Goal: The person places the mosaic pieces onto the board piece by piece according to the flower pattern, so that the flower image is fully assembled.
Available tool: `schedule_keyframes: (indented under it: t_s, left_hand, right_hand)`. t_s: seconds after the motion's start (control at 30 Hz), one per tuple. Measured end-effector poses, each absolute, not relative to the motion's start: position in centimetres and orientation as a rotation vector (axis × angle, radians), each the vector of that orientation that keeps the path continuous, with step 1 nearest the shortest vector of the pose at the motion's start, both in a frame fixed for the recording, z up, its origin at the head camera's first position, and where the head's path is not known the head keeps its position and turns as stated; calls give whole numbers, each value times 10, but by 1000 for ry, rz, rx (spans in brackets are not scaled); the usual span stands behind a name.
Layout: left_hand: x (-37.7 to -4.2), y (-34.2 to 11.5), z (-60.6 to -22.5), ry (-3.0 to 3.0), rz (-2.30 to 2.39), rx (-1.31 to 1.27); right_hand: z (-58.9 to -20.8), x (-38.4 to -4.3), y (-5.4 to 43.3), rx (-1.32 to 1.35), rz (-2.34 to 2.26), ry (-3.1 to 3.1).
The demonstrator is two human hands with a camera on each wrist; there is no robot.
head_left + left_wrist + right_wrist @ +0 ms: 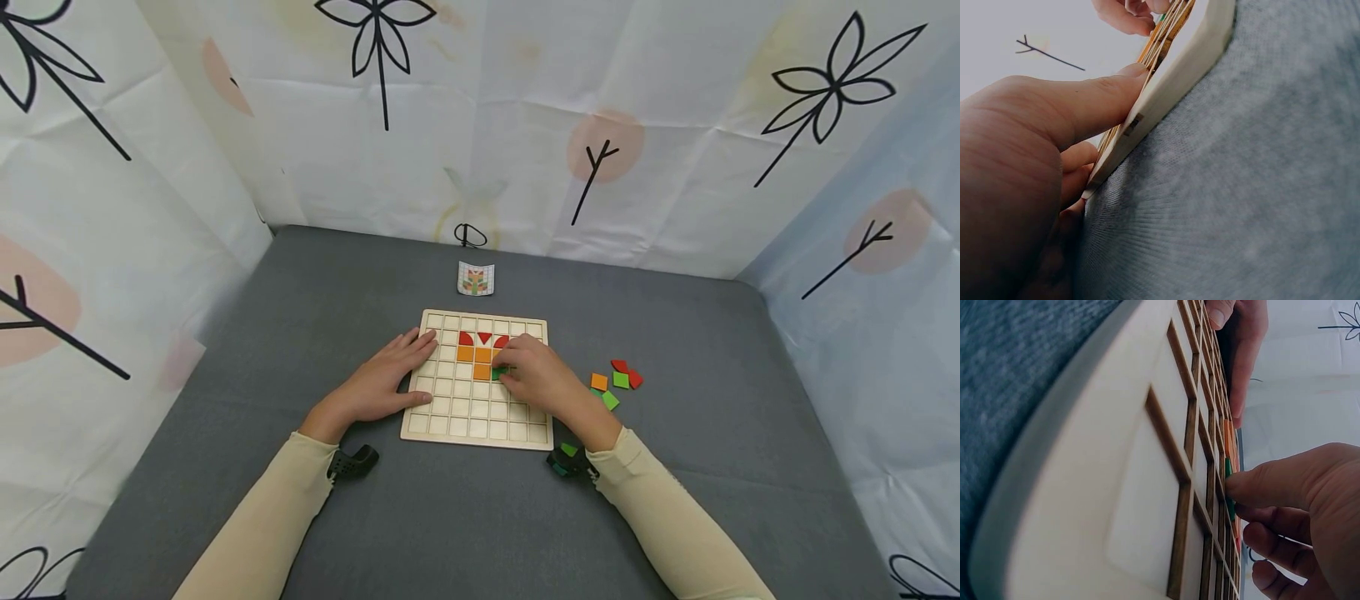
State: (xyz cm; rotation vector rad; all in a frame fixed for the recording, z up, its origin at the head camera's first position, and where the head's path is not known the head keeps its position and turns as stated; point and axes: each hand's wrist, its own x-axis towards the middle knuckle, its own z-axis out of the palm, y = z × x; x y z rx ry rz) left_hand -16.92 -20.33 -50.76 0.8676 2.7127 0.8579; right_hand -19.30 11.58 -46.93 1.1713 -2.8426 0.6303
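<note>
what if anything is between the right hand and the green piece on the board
Nothing visible. The right hand has its thumb on the green piece, next to the lowest orange square on the board. The left hand rests on the board's left edge, out of the way.

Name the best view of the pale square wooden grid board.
Head: nearly the whole board from above, partly covered by the left hand and right hand. Left wrist: part of it, nearly edge-on. Right wrist: close-up, steeply slanted, cropped.

Cream long sleeves [258, 517], black wrist cameras [355, 462].
</note>
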Motion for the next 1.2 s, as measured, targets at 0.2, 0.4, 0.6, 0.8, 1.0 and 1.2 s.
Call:
schedule_keyframes:
  t_s: [0.2, 0.4, 0.6, 0.8, 1.0, 1.2]
  left_hand:
    - [-169, -204, -508, 2712, 863, 878]
    - [-169, -204, -509, 2722, 861, 889]
    - [-167, -204, -506, 2717, 861, 871]
    - [-166, -205, -505, 2718, 863, 861]
    - [-166, -204, -503, 2711, 871, 853]
    - [-168, -204, -507, 2714, 861, 862]
  right_hand:
    - [-469, -193, 117, 1173, 645, -2831]
    - [-463, -191, 121, 1124, 671, -2842]
    - [-453, -188, 131, 1067, 705, -2853]
    - [-444, -186, 148, 1011, 712, -2835]
    - [-432, -185, 168, 940, 676, -2854]
    - [-424, -186, 189, 845, 665, -2884]
